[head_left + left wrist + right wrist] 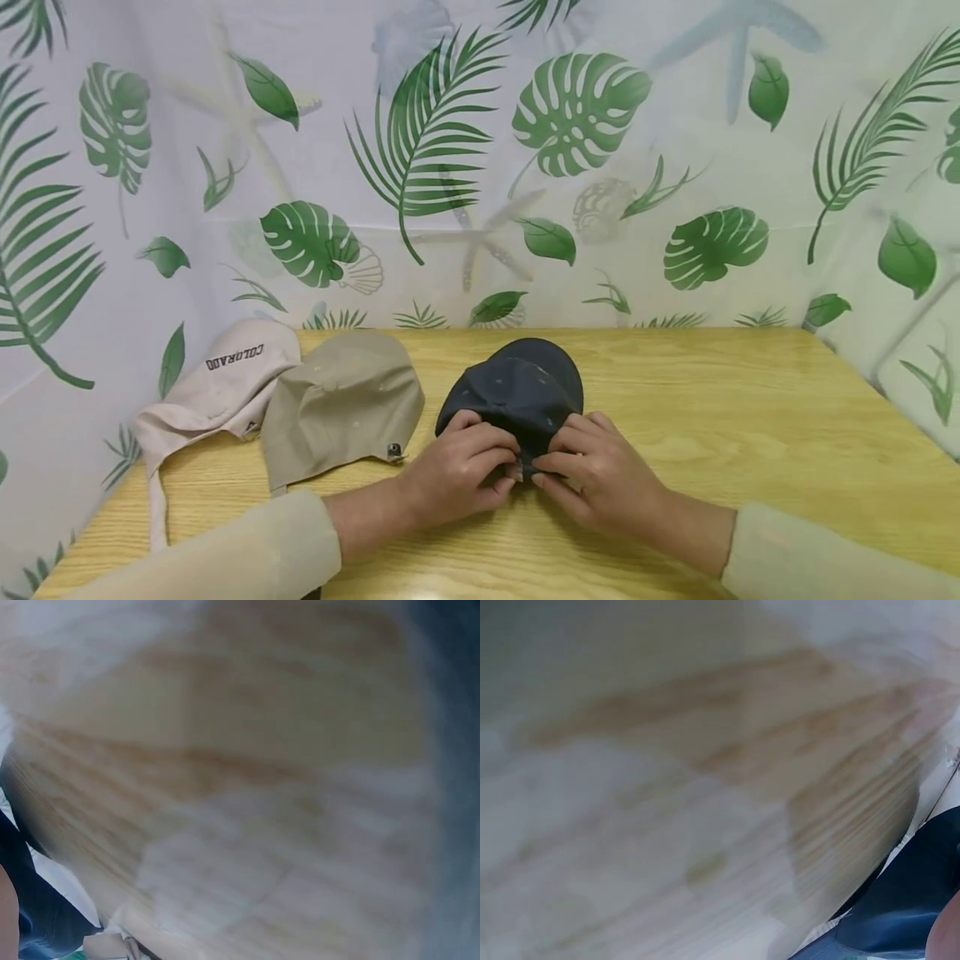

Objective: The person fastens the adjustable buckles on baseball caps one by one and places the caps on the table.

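Item one: dark navy cap (517, 375), one piece. I find it on the wood-grain table (750, 425), right of the other two caps and just apart from them, its crown toward my head camera and its rounded far edge pointing away.

Item two: left hand (457, 471), at the cap's near left edge. I read its fingers as curled, pinching the edge fabric near the middle.

Item three: right hand (603, 475), opposite the left on the same near edge. Its fingers are bent, thumb and forefinger pinching the cap close to the left fingertips. Whether the two hands' tips touch, I cannot tell.

Item four: khaki cap (337, 408), with a small metal buckle (394, 451) at its near right corner.

Item five: pale cap (240, 367), lettered COLORADO, upside down to me, against the khaki cap's left side; a strap trails toward the left sleeve (292, 533).

Item six: white cloth (465, 192) printed with green leaves, behind the table.

My wrist views show mostly blur, with dark blue fabric in a lower corner.
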The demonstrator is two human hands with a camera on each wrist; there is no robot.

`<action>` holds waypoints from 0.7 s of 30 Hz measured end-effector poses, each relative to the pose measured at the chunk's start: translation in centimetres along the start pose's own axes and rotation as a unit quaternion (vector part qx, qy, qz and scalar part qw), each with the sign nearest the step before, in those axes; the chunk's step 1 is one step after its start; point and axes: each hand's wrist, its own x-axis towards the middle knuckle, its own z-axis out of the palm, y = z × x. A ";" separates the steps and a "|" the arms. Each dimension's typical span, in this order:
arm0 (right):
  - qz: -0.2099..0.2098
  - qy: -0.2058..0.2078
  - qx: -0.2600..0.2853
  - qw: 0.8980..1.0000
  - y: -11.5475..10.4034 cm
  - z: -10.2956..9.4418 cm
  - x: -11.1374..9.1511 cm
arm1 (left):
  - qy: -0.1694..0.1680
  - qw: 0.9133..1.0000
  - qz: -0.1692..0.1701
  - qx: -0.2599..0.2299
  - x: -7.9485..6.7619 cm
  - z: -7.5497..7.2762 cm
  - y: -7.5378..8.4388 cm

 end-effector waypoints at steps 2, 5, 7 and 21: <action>0.001 -0.004 0.009 1.000 0.0 0.0 0.0 | 0.002 1.000 -0.004 0.002 -0.1 -0.1 0.1; 0.006 -0.009 0.021 1.000 0.2 0.0 -0.1 | -0.001 1.000 -0.010 0.000 -0.1 -0.1 0.2; 0.012 -0.009 0.023 1.000 0.5 0.0 -0.2 | -0.006 1.000 -0.011 -0.002 0.0 0.1 0.1; 0.010 0.006 -0.024 1.000 0.2 0.2 0.0 | -0.010 1.000 -0.018 -0.005 -0.3 0.0 -0.1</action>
